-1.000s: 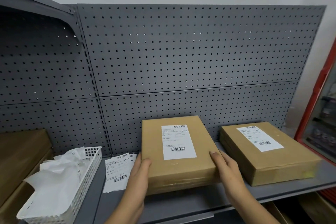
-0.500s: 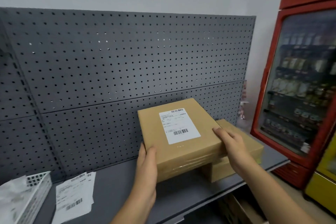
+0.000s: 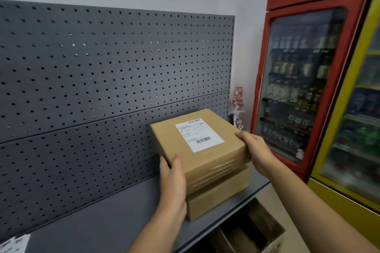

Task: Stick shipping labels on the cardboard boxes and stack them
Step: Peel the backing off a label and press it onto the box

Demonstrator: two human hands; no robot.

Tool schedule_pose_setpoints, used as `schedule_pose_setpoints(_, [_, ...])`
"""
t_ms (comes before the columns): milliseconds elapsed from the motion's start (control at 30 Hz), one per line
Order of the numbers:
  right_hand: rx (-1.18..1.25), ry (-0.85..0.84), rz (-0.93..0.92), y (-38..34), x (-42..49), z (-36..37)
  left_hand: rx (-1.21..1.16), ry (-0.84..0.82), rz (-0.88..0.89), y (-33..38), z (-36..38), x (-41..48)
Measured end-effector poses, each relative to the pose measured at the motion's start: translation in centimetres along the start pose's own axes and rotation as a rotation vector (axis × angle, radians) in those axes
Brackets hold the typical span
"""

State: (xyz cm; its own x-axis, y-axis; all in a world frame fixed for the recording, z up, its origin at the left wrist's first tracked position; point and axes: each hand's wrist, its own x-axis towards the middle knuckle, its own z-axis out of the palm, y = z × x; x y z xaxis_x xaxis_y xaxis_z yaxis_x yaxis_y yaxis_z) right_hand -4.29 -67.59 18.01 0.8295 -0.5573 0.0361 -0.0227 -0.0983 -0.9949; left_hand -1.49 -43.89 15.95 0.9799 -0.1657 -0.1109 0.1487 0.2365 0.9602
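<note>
A flat cardboard box (image 3: 207, 156) with a white shipping label (image 3: 199, 134) on top sits on a second cardboard box (image 3: 220, 195) at the right end of the grey shelf (image 3: 107, 215). My left hand (image 3: 172, 178) grips the upper box at its near left corner, thumb on top. My right hand (image 3: 255, 148) holds its right edge, fingers curled over the top rim. The lower box's top and its label are hidden under the upper one. A corner of loose label sheets (image 3: 13, 243) shows at the far left of the shelf.
A grey pegboard panel (image 3: 102, 80) backs the shelf. A red drinks fridge (image 3: 308, 72) stands just right of the shelf, with a yellow fridge (image 3: 353, 129) beside it. An open cardboard carton (image 3: 253, 234) sits below the shelf's right end.
Both hands carried the labelled box to the right and set it over the second box. The view swung right, so the white basket left the frame.
</note>
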Motion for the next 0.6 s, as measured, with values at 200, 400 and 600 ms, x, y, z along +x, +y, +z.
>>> schedule_pose_setpoints(200, [-0.052, -0.007, 0.08, 1.8, 2.6, -1.1, 0.048, 0.038, -0.071, -2.2, 2.2, 1.4])
schedule_pose_setpoints(400, [-0.041, -0.028, 0.071, 3.8, 3.9, 0.0, 0.112, 0.081, -0.068, -2.5, 1.3, 2.7])
schedule_pose_setpoints(600, [-0.033, -0.021, 0.02, 5.2, 4.5, -0.1, 0.137, 0.05, -0.044, -3.1, 0.6, 3.0])
